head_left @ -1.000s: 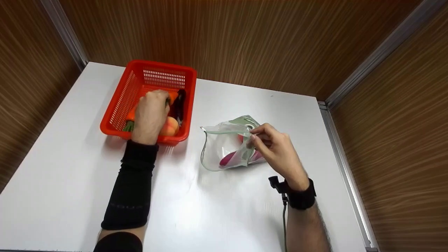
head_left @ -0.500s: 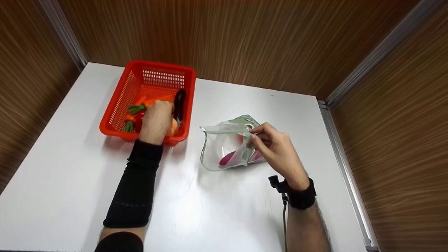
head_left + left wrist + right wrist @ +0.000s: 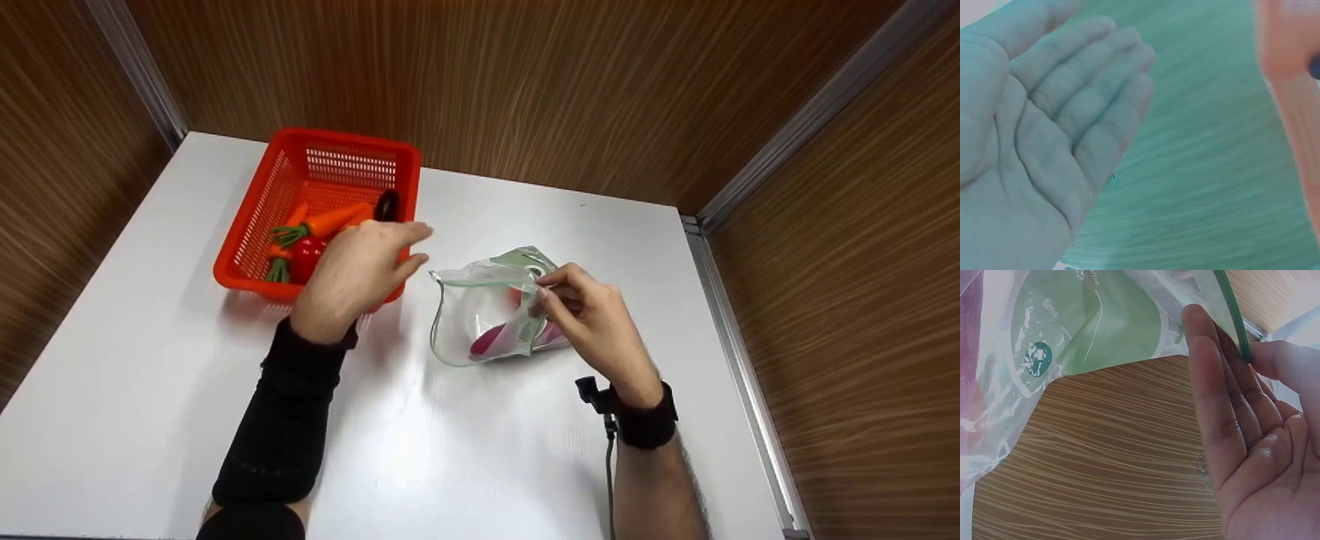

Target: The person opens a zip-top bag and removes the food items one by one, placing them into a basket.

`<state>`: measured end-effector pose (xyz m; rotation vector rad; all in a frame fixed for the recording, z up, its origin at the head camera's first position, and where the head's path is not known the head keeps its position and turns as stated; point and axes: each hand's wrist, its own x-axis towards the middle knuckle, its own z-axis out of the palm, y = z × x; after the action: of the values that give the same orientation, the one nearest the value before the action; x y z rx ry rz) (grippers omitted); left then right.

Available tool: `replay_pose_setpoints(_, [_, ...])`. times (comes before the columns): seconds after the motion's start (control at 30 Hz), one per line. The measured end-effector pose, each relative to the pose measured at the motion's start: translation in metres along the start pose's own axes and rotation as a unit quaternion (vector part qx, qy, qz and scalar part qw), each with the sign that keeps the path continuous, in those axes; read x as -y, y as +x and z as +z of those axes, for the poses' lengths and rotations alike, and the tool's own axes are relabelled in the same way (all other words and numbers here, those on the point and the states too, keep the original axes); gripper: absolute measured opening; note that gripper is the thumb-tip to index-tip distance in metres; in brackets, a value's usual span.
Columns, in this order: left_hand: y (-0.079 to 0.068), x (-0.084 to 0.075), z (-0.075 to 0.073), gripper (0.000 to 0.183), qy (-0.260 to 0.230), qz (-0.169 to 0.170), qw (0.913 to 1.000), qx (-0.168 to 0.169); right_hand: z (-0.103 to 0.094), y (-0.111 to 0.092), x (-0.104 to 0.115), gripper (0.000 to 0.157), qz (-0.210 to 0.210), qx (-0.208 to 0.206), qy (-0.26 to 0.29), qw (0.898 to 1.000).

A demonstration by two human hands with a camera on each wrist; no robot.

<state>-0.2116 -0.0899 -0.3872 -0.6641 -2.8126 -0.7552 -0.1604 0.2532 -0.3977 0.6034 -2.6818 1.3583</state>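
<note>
My left hand [image 3: 360, 266] is over the right front part of a red plastic basket [image 3: 244, 232], fingers stretched to the right. The left wrist view shows its palm [image 3: 1044, 140] bare and the fingers straight. Several carrots [image 3: 337, 219], a shiny red round thing [image 3: 304, 259] and a dark eggplant [image 3: 386, 205] lie in the basket; the peach is hidden behind the hand. My right hand [image 3: 592, 319] pinches the mouth edge of a clear zip bag [image 3: 457, 330] with green print. Inside the bag are a magenta piece [image 3: 487, 341] and something red [image 3: 515, 295].
The white table [image 3: 465, 450] bears the basket at back left and the bag right of centre. Wood-grain panels [image 3: 525, 97] wall in the back and both sides. A cable [image 3: 609, 472] runs from the right wrist camera down the forearm.
My left hand has come up from among the basket's contents and swung right, its fingers straightening. The right hand and the bag have stayed put.
</note>
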Motion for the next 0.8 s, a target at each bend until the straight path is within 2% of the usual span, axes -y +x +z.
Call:
replay_pose_setpoints(0.1, [-0.009, -0.016, -0.004, 0.035, -0.012, 0.046, 0.9989, 0.001, 0.0, 0.0, 0.0, 0.015, 0.0, 0.0, 0.001, 1.0])
replay_pose_setpoints(0.2, [-0.015, -0.028, -0.005, 0.034, -0.022, 0.068, 0.9973, 0.018, 0.0, 0.0, -0.001, 0.015, 0.001, -0.001, -0.001, 1.0])
replay_pose_setpoints(0.37, [-0.017, -0.041, 0.003, 0.033, -0.041, 0.107, 0.9895, 0.087, -0.001, 0.0, -0.001, 0.015, 0.003, 0.0, -0.001, 1.0])
replay_pose_setpoints(0.47, [-0.012, -0.046, 0.015, 0.03, -0.052, 0.143, 0.979, 0.136, -0.001, 0.0, -0.001, 0.016, 0.002, 0.001, -0.001, 1.0])
replay_pose_setpoints(0.57, [-0.006, -0.051, 0.03, 0.026, -0.054, 0.171, 0.9706, 0.16, -0.001, 0.0, -0.001, 0.015, -0.001, 0.001, 0.0, 1.0])
replay_pose_setpoints(0.67, [0.0, -0.054, 0.047, 0.022, -0.054, 0.183, 0.9679, 0.164, -0.001, 0.0, -0.001, 0.015, -0.005, 0.0, 0.001, 1.0])
replay_pose_setpoints(0.8, [0.007, -0.056, 0.072, 0.021, -0.051, 0.174, 0.9714, 0.153, -0.001, 0.0, -0.001, 0.015, -0.013, -0.005, 0.001, 1.0])
